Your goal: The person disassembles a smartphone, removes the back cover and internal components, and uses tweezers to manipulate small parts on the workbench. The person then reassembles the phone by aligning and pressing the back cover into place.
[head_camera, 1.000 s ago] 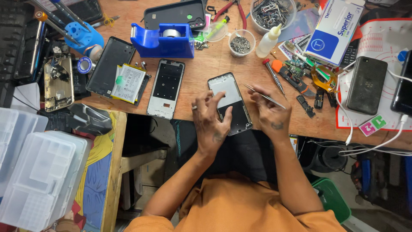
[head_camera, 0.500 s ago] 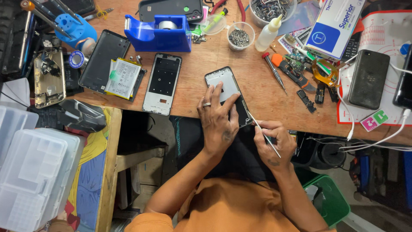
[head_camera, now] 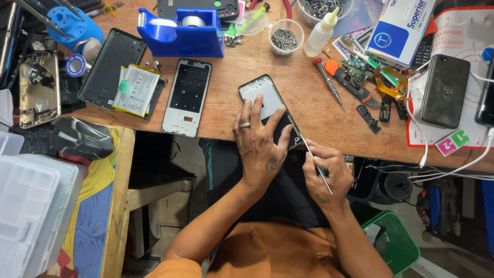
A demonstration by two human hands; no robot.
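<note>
A phone screen panel lies tilted at the near edge of the wooden bench. My left hand, a ring on one finger, presses flat on its lower half with fingers spread. My right hand is just off the bench edge and grips thin metal tweezers, whose tips touch the panel's lower right edge.
A white phone frame, a dark back cover with a battery, a blue tape dispenser, a cup of screws, a glue bottle, screwdrivers, a black phone on a mat, clear plastic boxes at left.
My left hand slid down onto the panel's lower half. My right hand dropped from the panel's right side to below the bench edge, tweezers now at the panel's lower right edge.
</note>
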